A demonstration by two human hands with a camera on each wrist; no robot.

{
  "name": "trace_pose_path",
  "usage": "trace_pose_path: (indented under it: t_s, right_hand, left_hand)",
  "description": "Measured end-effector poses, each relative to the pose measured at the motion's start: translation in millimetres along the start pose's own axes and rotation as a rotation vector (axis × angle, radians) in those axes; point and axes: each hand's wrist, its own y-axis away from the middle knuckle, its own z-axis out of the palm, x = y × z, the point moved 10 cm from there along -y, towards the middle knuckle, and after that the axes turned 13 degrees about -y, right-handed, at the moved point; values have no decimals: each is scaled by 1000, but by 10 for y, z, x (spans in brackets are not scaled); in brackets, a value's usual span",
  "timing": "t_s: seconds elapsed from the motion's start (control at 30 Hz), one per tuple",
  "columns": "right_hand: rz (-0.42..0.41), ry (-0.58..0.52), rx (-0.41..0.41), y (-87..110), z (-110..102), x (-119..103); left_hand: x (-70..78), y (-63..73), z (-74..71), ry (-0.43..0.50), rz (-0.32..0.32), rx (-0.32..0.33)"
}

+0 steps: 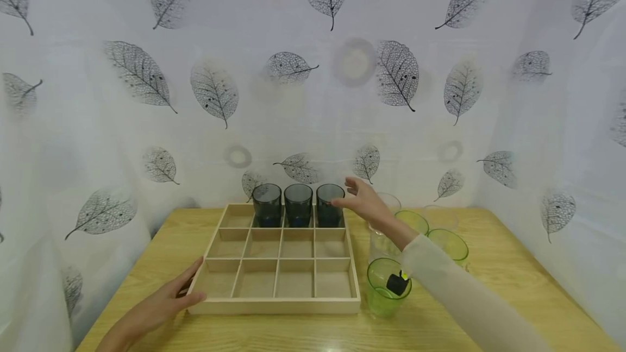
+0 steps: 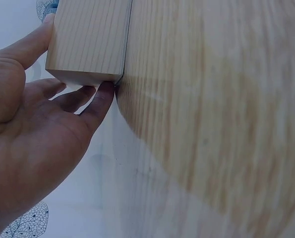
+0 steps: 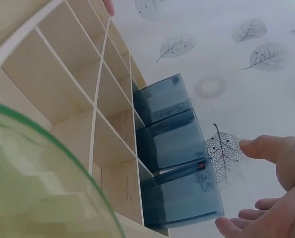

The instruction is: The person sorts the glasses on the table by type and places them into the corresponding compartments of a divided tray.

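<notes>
A pale wooden compartment tray (image 1: 274,305) lies on the table, and my left hand (image 1: 161,303) holds its front left corner. In the left wrist view, the thumb is at the upper edge of the tray (image 2: 90,37) and the fingertips press the side wall. Three dark blue-grey glasses stand upright in the back row: the left one (image 1: 267,208), the middle one (image 1: 298,208) and the right one (image 1: 329,213). The back left compartment holds no glass. Beside the right glass, my right hand (image 1: 367,205) has its thumb and fingers spread, apart from the glass (image 3: 182,198) in the right wrist view.
Right of the tray stands a green glass (image 1: 381,300), partly behind a small black object (image 1: 396,284) near the right sleeve. Further back are more green glasses (image 1: 450,243) and clear ones (image 1: 379,246), partly hidden by the right arm. A leaf-print curtain (image 1: 303,124) hangs behind the table.
</notes>
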Motion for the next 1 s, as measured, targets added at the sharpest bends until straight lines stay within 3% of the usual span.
trace_pose_path:
  t_s: [0.23, 0.63, 1.0]
  right_hand:
    - [-45, -84, -72, 264, -33, -73]
    - [-69, -98, -120, 708, -146, -47]
    - [-44, -155, -149, 1029, -233, 33]
  left_hand:
    - [-26, 11, -3, -3, -6, 4]
    - [-24, 16, -21, -23, 1, 14]
    - [-17, 6, -7, -33, -3, 14]
